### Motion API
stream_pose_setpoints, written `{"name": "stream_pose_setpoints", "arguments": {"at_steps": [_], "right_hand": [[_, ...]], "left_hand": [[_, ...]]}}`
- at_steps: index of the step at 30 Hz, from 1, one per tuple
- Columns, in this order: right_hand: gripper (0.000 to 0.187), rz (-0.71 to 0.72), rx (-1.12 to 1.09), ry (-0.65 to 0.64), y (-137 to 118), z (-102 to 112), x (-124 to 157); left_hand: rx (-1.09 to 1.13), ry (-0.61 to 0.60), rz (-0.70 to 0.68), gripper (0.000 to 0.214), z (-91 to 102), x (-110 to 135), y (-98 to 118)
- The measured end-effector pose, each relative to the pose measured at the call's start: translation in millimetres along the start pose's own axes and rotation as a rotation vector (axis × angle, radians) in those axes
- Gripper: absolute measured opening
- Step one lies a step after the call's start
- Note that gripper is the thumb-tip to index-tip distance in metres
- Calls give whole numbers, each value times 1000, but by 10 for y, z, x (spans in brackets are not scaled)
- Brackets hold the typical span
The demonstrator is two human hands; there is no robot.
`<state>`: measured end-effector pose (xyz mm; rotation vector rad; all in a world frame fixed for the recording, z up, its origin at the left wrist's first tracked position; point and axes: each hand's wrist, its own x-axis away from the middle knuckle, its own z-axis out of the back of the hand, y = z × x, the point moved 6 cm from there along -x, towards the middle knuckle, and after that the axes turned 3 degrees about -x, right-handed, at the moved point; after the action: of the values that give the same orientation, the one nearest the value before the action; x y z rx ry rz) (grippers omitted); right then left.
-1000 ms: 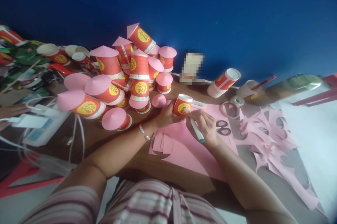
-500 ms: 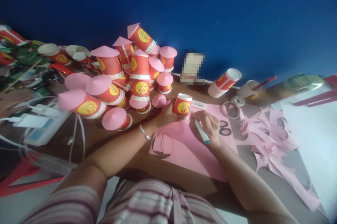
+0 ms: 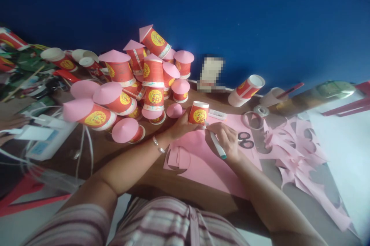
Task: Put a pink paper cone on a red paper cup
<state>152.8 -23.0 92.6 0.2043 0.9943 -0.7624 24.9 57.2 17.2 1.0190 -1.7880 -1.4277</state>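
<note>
My left hand [image 3: 179, 126] grips a red paper cup [image 3: 198, 113] with a yellow emblem, standing upside down on a pink paper sheet [image 3: 202, 163]. My right hand [image 3: 227, 138] pinches a white pen with a green cap [image 3: 215, 142], its tip against the sheet at the cup's base. A round hole with loose pink strips [image 3: 177, 157] lies cut in the sheet near my left wrist, which wears a bracelet.
A heap of red cups with pink cone tops [image 3: 135, 84] fills the table's left. Black scissors [image 3: 245, 140], a tape roll [image 3: 251, 119] and pink offcuts [image 3: 297, 153] lie right. A tipped cup stack [image 3: 245, 91] rests behind. A white device with cables [image 3: 43, 138] and another person's hand [image 3: 8, 122] sit far left.
My right hand and pen swung right around the cup's base, then back left. The cup shifted slightly under my left hand. The other person's hand at far left moved a little.
</note>
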Motion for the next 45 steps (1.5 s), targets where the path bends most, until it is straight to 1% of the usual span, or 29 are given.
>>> {"name": "stream_pose_setpoints", "arguments": {"at_steps": [7,14,20,24,30,34,39,42,45], "right_hand": [[21,-6,9,-1,-1,-11,-1],[21,12,-8,-22,-47,-29,3],[22,10,-14,-45,-69,-64,-5],[23,9,-19,-45,-63,-69,2],[25,-14,-27,-55,-35,-70,19],[23,-23,-17,-63,-30,-74,14],[21,-15,-24,-60,-40,-78,11],[20,-21,-29,-70,-41,-87,15],[18,-17,-33,-76,-50,-100,19]], "left_hand": [[-33,6,-30,61,7,-8,25],[-105,20,-49,55,18,-21,7],[-102,19,-89,69,-9,-32,60],[-141,28,-97,65,-3,-30,65],[-158,6,-80,58,5,-34,11],[-118,-10,-114,61,-4,-44,20],[-136,-9,-121,58,-4,-50,12],[-130,-10,-133,60,-2,-50,10],[-171,17,-139,61,17,-52,11]]}}
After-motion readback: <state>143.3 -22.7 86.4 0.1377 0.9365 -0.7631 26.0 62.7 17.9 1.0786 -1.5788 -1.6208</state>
